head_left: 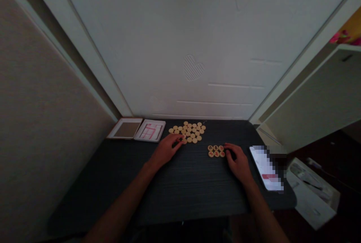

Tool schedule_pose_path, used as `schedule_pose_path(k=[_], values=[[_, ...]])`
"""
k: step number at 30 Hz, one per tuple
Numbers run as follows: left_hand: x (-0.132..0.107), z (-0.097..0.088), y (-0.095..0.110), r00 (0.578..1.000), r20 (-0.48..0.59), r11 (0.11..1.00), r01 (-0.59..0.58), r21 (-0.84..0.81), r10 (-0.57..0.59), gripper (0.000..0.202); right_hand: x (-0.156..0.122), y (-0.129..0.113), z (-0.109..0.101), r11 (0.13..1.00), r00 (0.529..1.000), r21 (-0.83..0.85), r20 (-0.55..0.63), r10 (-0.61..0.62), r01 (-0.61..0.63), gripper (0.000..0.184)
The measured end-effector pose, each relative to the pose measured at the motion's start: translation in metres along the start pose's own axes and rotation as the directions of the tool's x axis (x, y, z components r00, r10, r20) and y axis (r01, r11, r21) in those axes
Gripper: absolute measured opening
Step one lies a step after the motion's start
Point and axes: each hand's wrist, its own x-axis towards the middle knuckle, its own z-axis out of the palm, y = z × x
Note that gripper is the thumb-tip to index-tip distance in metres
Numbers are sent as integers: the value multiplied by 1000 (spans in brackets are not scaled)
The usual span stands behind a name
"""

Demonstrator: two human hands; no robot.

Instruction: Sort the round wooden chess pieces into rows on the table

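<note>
Left hand (166, 151) flat, fingers spread, tips on face-down xiangqi pile (188, 132) at 12 o'clock on the table (169, 190). Right hand (239, 161) loose, gripping nothing, touching six face-up pieces (216, 151) at its 10 o'clock. Discs likely light, stiff, slick: pinch by rim.

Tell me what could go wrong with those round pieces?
The left hand rests against the big bunch of blank pieces, so a nudge might scatter them. The right hand sits beside the two rows of marked pieces and could knock them crooked. The phone lies near the table edge, and an elbow might push it off.
</note>
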Motion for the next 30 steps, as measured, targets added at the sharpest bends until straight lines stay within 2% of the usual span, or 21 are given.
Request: schedule_pose_path(k=[4,8,12,21,30], values=[[-12,-10,-11,996,23,984,-88,152,85,26,-1,1,0,1000,1000,-4,-11,18,-18,23],[-17,-6,-4,980,117,943,-186,274,160,31,-1,-1,0,1000,999,-3,-22,27,-27,22],[-15,0,1,975,148,919,-207,336,166,33,-1,-4,0,1000,999,-2,-23,24,-24,23],[-16,-4,2,974,178,902,-199,382,139,36,0,-5,-1,999,999,0,-21,35,-35,24],[-24,-12,6,975,175,927,-190,324,139,36,-1,-5,0,1000,999,3,-37,27,-27,24]])
